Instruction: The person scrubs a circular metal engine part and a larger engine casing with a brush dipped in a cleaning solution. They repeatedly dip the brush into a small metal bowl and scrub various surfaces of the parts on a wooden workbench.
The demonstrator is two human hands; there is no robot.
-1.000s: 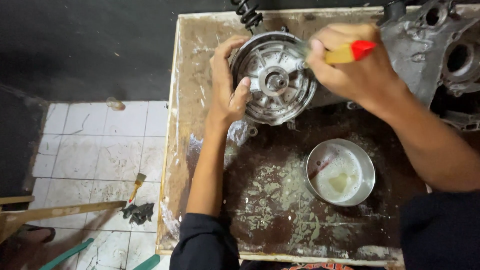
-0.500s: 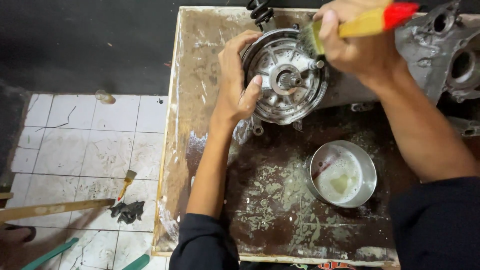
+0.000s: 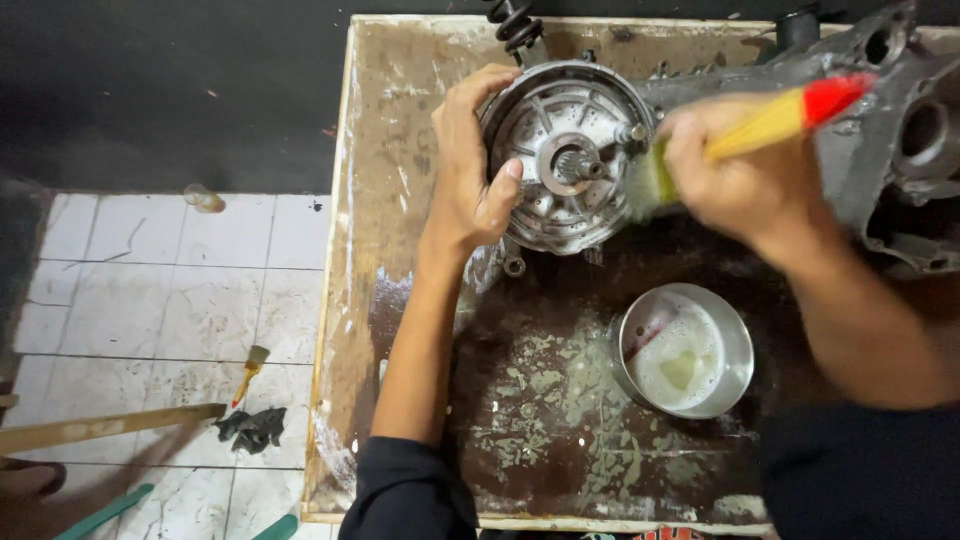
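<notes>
While both hands work at the top of the frame, the scene reads so:
Left hand (image 3: 470, 180): fingers curled round the left rim of the round metal hub (image 3: 567, 155), thumb pressed on its face.
Right hand (image 3: 745, 175): closed round a paintbrush (image 3: 770, 125) with a yellow handle and red tip; bristles blurred, at the hub's right edge.
Hub: top centre, on the stained wooden table (image 3: 420, 330); right part merges into a grey engine casing (image 3: 900, 130), cut off at the frame's right.
Bowl (image 3: 684, 349): lower right of centre, holding foamy liquid.
Floor, lower left: second small brush (image 3: 250, 368) beside a dark rag (image 3: 252, 428), details hard to make out.
</notes>
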